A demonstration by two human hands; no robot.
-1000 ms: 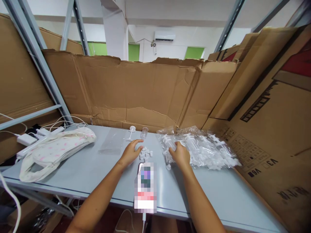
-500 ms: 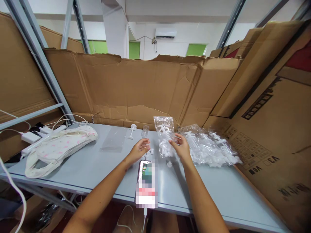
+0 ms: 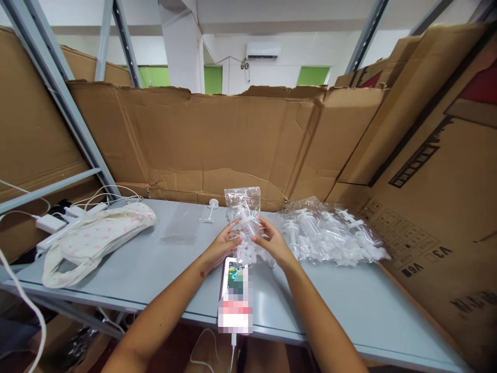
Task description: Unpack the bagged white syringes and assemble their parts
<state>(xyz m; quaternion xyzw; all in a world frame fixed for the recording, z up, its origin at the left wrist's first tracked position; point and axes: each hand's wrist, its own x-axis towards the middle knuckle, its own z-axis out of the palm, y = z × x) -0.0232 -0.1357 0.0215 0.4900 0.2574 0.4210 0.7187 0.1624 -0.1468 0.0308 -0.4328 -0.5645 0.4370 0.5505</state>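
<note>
A clear plastic bag (image 3: 243, 199) with white plastic parts inside stands between my hands, above the phone's top edge. My left hand (image 3: 224, 243) grips its left side, the thumb pressed to the front. On the right side, my right hand (image 3: 274, 241) holds the same bag with fingers and thumb. Left of the bag, a white plunger-like part (image 3: 212, 211) with a round end rests on the table. The clear ribbed cup-like piece seen earlier is now hidden behind the bag and my hands. Small white pieces near the bag's bottom are partly covered.
A pile of filled clear bags (image 3: 330, 235) lies to the right. Flat clear plastic (image 3: 181, 223) lies at left. A phone (image 3: 235, 295) on a cable sits at the front edge of the grey table (image 3: 174, 280). Further left are a white cloth bag (image 3: 103, 238) and plugged chargers (image 3: 52, 223). Cardboard (image 3: 217, 140) walls the back.
My right hand has carried the filled bag leftward, away from the pile. My left hand, open before, has closed on the bag's left side.
</note>
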